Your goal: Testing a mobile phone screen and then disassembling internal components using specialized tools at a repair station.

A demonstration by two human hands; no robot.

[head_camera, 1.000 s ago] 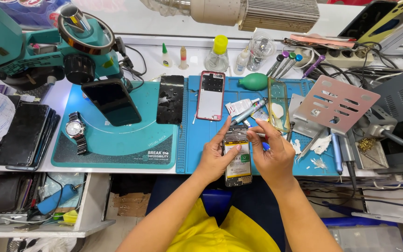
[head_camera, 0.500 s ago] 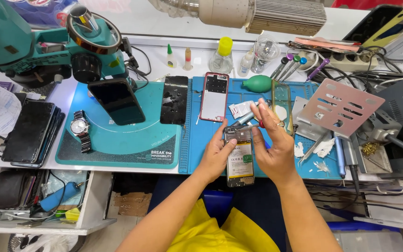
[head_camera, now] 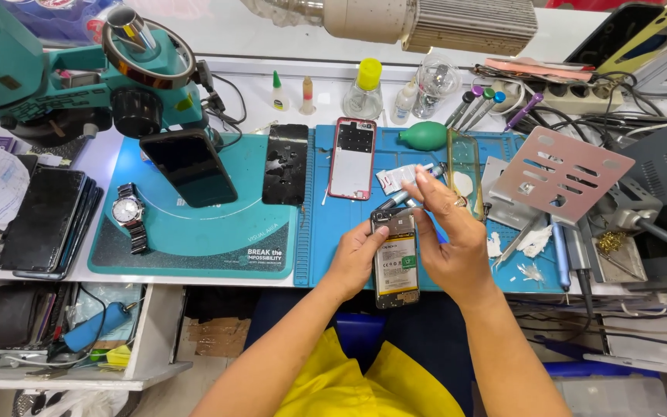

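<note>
An opened smartphone point(head_camera: 396, 261) with its back cover off, battery and board showing, lies over the front edge of the blue work mat point(head_camera: 333, 247). My left hand point(head_camera: 355, 259) grips its left side, thumb near the top corner. My right hand point(head_camera: 448, 243) rests against the phone's right side, with its fingers raised and pinched just above the top end; whether they hold anything small I cannot tell. A ring is on one finger.
A red phone frame point(head_camera: 352, 158), a black screen panel point(head_camera: 286, 164), a dark phone point(head_camera: 188, 167) and a wristwatch point(head_camera: 129, 212) lie on the teal mat. The microscope point(head_camera: 79, 73) stands back left. Screwdrivers point(head_camera: 476, 104), bottles, a perforated metal plate point(head_camera: 561, 174) and tweezers crowd the right.
The view has shifted slightly. My right hand's fingers have lifted from the phone's top edge and now point upward above it. My left hand keeps its hold on the phone.
</note>
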